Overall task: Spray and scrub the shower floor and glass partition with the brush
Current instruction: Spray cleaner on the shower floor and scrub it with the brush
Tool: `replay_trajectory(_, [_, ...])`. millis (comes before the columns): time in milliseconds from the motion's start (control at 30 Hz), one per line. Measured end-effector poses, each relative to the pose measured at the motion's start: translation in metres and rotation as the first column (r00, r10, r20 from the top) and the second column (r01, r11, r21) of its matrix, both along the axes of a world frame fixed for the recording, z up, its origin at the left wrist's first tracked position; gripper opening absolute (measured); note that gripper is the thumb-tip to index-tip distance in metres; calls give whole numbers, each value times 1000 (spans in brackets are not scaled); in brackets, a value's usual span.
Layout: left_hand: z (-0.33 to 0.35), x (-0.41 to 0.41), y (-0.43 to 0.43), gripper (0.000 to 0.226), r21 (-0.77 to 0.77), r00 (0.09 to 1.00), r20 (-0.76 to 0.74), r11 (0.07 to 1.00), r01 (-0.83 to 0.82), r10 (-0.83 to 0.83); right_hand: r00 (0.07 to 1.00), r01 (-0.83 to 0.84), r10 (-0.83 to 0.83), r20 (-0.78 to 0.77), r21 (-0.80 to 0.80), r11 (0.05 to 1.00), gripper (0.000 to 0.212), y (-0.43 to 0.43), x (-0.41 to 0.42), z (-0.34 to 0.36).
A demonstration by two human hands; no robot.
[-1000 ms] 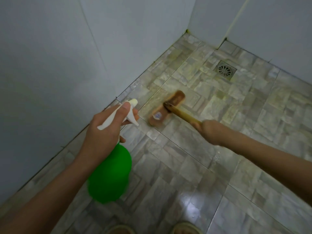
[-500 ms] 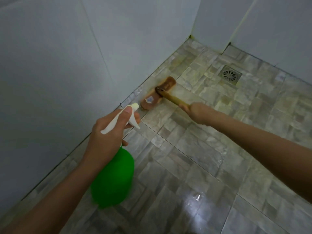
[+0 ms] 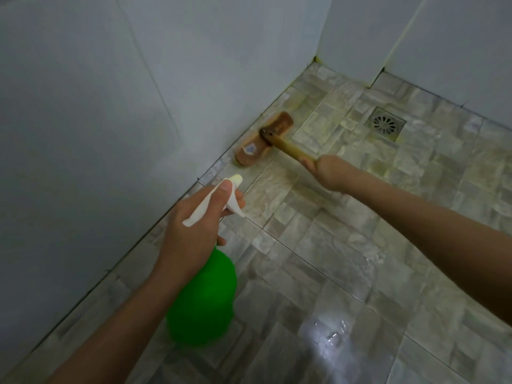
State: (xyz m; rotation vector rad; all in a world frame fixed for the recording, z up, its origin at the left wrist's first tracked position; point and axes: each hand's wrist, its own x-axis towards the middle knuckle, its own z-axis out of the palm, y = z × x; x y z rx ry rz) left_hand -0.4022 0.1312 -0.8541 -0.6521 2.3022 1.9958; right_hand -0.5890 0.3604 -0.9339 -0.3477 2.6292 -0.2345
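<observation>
Where shower floor (image 3: pixel 332 259) meets wall (image 3: pixel 83 106), we log one brush (image 3: pixel 264 142): oblong brown wooden head against the tiles, our right hand (image 3: pixel 329 173) curled round its pale handle. Our left hand (image 3: pixel 194 228) grips spray bottle (image 3: pixel 202 297): white trigger, bulbous green body. Tiles glossy, wet, stone-patterned.

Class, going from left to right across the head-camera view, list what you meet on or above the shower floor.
green spray bottle → brush → right hand → floor drain

Wooden brush (image 3: pixel 263 142) head-down on the wet tiled floor (image 3: pixel 346 259) — green, white-nozzled spray bottle (image 3: pixel 205 300) aloft
</observation>
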Motion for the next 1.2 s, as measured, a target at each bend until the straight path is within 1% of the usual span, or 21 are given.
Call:
replay_trajectory(67, [-2,-6,6,24,9,1000,27,1000,-10,10,1000,-6,6,-5,-24,1000,62,-20,-24,-8])
replay_trajectory(100, [-3,-8,7,24,6,1000,28,1000,-5,5,1000,-6,6,-13,-17,1000,63,-16,-30,-11])
replay_trajectory(200, [-3,-14,8,34,9,1000,11,1000,2,-2,999,47,-47,18,35,998,67,43,-21,-13])
replay_trajectory(300, [-3,-17,10,42,5,1000,-1,1000,-21,21,991,126,-130,40,95,987,74,93,-11,-1])
replay_trajectory(367, [-5,-19,14,51,11,999,-12,999,-31,31,993,114,-116,18,97,989,75,88,-29,5])
replay_trajectory(433, [-6,-24,20,55,15,1000,-8,1000,-21,21,996,94,-94,-8,73,993,72,59,-57,4])
replay_trajectory(500, [-7,-31,26,50,9,1000,-14,1000,-4,4,993,119,-119,-4,34,992,67,31,-84,-2])
replay_trajectory(567, [-6,-36,28,43,14,1000,-24,1000,12,-11,990,139,-139,9,17,990,67,25,-96,-4])
replay_trajectory(633, [-3,-41,25,44,24,999,-30,1000,14,-13,995,101,-102,12,61,993,68,52,-90,-2])
replay_trajectory(667, [-1,-42,23,46,32,999,-33,999,8,-7,995,98,-101,19,94,991,73,72,-83,-2])
replay_trajectory(733, [1,-46,16,46,28,999,-32,1000,-11,12,984,166,-174,49,133,977,82,98,-77,7])
replay_trajectory(767, [1,-48,14,45,8,999,-38,1000,-16,16,984,167,-175,42,147,975,82,101,-83,9])
replay_trajectory(800, [1,-49,12,44,-8,999,-47,1000,-18,17,985,161,-167,29,155,975,79,95,-92,12])
replay_trajectory(867, [1,-53,12,44,-30,997,-74,999,-17,15,985,174,-174,-6,106,979,70,68,-120,13])
replay_trajectory(967, [-3,-59,15,43,-56,996,-88,998,-25,20,979,204,-203,-13,48,978,70,38,-153,13])
replay_trajectory(1033, [-3,-63,14,41,-56,995,-94,998,-33,27,981,194,-195,8,68,979,66,56,-150,12])
replay_trajectory(1100, [-1,-67,13,41,-37,995,-100,999,-34,30,980,195,-198,14,95,976,61,96,-126,15])
replay_trajectory(1200, [1,-73,14,45,-22,996,-94,1000,-13,11,927,355,-367,82,135,925,57,137,-103,31])
